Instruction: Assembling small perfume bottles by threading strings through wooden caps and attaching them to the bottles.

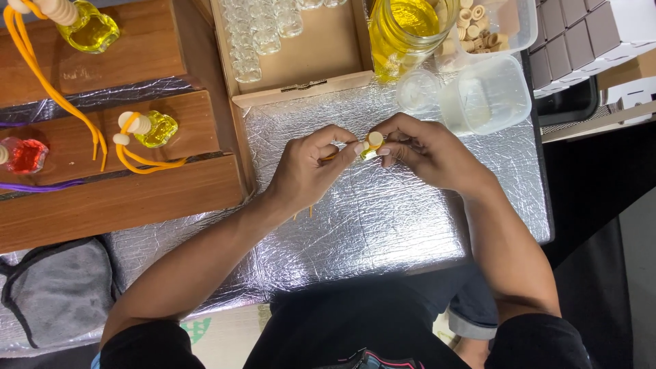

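Over the foil-covered table (383, 225), my left hand (307, 171) and my right hand (424, 150) meet at a small glass bottle with a wooden cap (373, 143). The right hand's fingertips pinch the bottle, which holds yellow liquid. An orange cord (330, 156) runs through my left hand's fingers, and its ends hang out below the palm. Most of the bottle is hidden by fingers.
Stepped wooden shelves (123, 198) on the left carry finished yellow bottles (147, 128) and a red one (24, 156). Behind my hands: a wooden box of empty glass bottles (263, 37), a jar of yellow liquid (406, 27), plastic tubs (485, 96) and wooden caps (475, 31).
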